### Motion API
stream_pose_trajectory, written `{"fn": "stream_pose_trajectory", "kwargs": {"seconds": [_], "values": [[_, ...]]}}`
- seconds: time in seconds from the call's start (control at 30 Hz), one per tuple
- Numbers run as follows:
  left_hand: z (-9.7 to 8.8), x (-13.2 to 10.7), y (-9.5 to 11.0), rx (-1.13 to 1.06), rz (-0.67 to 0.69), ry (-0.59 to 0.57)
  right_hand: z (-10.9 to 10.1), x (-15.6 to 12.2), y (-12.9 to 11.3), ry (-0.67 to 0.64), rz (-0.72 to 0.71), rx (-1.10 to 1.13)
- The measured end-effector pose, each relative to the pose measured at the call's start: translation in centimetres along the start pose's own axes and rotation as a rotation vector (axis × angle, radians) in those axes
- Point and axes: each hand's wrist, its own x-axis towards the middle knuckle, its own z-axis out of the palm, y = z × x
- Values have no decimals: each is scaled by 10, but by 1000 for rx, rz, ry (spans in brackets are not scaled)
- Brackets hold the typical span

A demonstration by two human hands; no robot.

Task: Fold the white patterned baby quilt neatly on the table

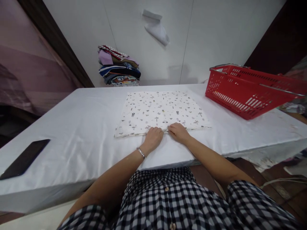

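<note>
A white printed cloth [160, 110] with small palm trees and other figures lies folded flat on the table, its layered front edge toward me. My left hand [153, 138], with a bracelet at the wrist, grips that edge just left of its middle, fingers curled over the layers. Close beside it, my right hand [177, 132] pinches the same edge slightly further right. A short bit of the folded layers shows between the two hands. Both thumbs are mostly hidden from view.
A white-covered table [83, 127] spans the view. On its right stands a red plastic basket [240, 91] with metal handles. A dark flat phone-like object [26, 158] lies at the left. Behind the far edge rises a stack of folded fabrics [119, 67] against the wall.
</note>
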Motion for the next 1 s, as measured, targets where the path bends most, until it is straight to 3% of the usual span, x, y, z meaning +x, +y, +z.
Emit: {"fn": "stream_pose_trajectory", "kwargs": {"seconds": [0.27, 0.47, 0.73, 1.0], "values": [[5, 5, 1, -61, -92, -7, -2, -1, -4, -57, 20, -31], [10, -3, -4, -73, -151, -43, 3, -1, -1, -23, 13, -6], [-7, -30, -26, 8, -345, -181, 3, -2, 0, -7, 5, 24], [-16, -46, -43, 73, -390, -218, 1, -2, -1, -31, 19, 9]]}}
